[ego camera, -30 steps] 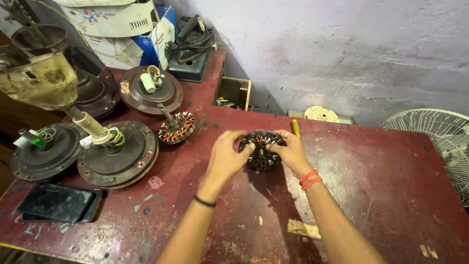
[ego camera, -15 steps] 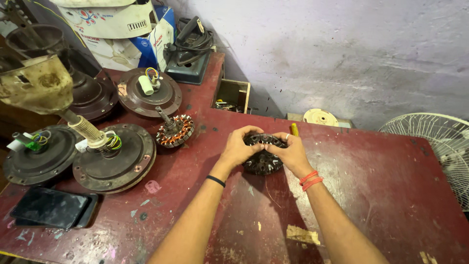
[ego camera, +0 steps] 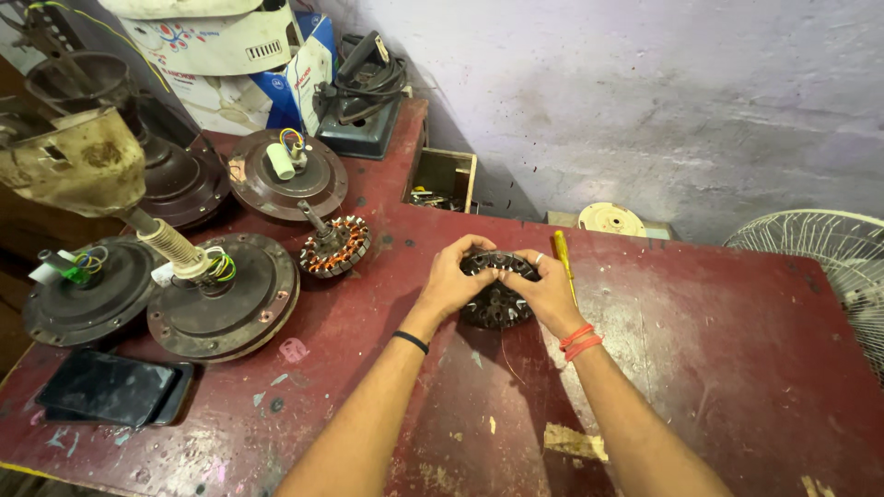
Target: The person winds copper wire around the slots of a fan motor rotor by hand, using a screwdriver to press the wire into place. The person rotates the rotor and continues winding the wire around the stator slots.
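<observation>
At the middle of the red surface [ego camera: 718, 368], the left hand [ego camera: 453, 278] and right hand [ego camera: 545, 293] both curl around a dark round motor core [ego camera: 495, 304], fingers closed on its rim from either side. Just right of the core lies a yellow screwdriver [ego camera: 563, 260]. Left of the core stands a copper-wound coil [ego camera: 334, 245], and farther left sit round fan housings [ego camera: 221, 294]. A black phone [ego camera: 110, 388] lies well left of the core, near the front edge.
</observation>
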